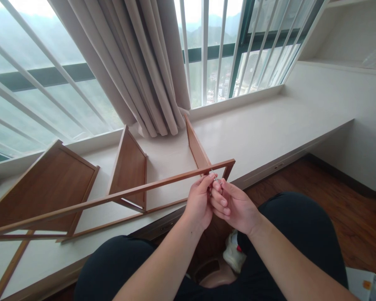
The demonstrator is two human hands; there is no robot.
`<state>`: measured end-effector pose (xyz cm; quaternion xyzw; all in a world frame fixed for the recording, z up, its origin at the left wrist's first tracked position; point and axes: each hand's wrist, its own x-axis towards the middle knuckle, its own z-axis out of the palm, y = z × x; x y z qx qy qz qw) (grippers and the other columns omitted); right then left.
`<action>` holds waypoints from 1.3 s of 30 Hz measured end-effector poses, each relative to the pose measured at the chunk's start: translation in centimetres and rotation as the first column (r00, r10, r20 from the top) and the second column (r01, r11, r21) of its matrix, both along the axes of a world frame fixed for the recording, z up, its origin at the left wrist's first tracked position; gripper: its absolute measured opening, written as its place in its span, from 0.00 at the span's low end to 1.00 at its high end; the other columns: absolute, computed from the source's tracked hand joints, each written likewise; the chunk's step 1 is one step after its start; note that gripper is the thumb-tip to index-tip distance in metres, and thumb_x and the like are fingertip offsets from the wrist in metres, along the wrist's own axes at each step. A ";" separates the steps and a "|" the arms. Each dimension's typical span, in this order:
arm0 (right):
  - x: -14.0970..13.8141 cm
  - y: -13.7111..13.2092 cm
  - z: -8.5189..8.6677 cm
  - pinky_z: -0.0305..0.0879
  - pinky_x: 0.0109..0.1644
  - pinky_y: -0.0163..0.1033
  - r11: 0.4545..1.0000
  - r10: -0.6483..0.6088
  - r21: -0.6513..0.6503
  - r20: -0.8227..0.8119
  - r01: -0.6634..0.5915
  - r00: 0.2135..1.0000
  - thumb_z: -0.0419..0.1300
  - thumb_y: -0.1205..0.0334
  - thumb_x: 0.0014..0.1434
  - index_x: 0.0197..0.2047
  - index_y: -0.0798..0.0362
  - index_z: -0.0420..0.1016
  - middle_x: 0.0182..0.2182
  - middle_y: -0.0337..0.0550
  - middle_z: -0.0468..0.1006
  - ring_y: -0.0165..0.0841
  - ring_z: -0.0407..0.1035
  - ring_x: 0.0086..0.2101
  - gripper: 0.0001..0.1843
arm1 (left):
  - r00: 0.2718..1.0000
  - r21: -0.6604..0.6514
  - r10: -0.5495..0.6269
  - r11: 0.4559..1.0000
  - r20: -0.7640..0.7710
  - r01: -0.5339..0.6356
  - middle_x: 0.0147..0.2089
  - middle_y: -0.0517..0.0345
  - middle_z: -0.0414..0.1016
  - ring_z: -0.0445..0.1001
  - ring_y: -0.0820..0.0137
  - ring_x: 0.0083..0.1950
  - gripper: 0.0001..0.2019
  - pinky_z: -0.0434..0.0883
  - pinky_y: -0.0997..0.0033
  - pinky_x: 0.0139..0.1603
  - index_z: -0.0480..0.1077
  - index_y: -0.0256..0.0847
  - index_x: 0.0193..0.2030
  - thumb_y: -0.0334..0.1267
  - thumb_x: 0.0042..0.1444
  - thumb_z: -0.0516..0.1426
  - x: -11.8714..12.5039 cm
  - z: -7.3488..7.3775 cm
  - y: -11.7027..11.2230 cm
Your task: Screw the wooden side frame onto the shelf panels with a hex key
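A wooden shelf frame (128, 167) with upright brown panels lies on its side across the white window ledge (263, 133). My left hand (200, 200) and my right hand (235, 205) meet just below the frame's right corner. Both hands pinch a small thin metal piece (215, 177), perhaps a screw or key, between their fingertips. The piece sits close to the end of the front rail (163, 180). My knees in dark trousers fill the lower part of the view.
Beige curtains (144, 62) hang behind the frame in front of a barred window (238, 46). A white shoe (233, 251) and a round stool top (213, 274) show between my legs. Dark wood flooring (347, 213) lies to the right, with a box corner (368, 286) at the bottom right.
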<state>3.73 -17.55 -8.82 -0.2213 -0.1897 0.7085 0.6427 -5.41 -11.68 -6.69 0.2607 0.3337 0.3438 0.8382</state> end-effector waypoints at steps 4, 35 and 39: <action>-0.2 0.2 0.5 0.51 0.16 0.25 0.999 -0.015 -0.041 -0.059 0.013 0.998 0.67 0.53 0.64 0.35 0.53 0.71 0.19 0.28 0.63 0.21 0.50 0.16 0.14 | 0.999 -0.012 -0.008 1.000 -0.049 0.008 0.21 0.63 0.71 0.69 0.76 0.20 0.17 0.64 0.78 0.20 0.74 0.37 0.31 0.47 0.46 0.71 -0.1 0.2 0.1; -1.4 0.3 2.3 0.40 0.17 0.28 0.997 -0.063 -0.059 -0.138 0.055 0.988 0.58 0.60 0.69 0.31 0.49 0.60 0.21 0.26 0.45 0.27 0.30 0.20 0.14 | 0.994 -0.088 -0.090 0.993 -0.064 0.084 0.22 0.58 0.75 0.73 0.72 0.21 0.18 0.67 0.76 0.20 0.77 0.37 0.34 0.48 0.46 0.72 -0.4 0.2 0.7; -1.4 0.3 1.8 0.41 0.17 0.28 0.999 -0.027 -0.044 -0.182 0.020 0.983 0.59 0.57 0.68 0.32 0.49 0.61 0.19 0.26 0.48 0.26 0.33 0.20 0.14 | 0.992 -0.087 -0.101 0.992 -0.080 0.094 0.20 0.59 0.73 0.70 0.73 0.19 0.17 0.64 0.77 0.18 0.77 0.37 0.33 0.48 0.47 0.71 -0.5 0.3 0.7</action>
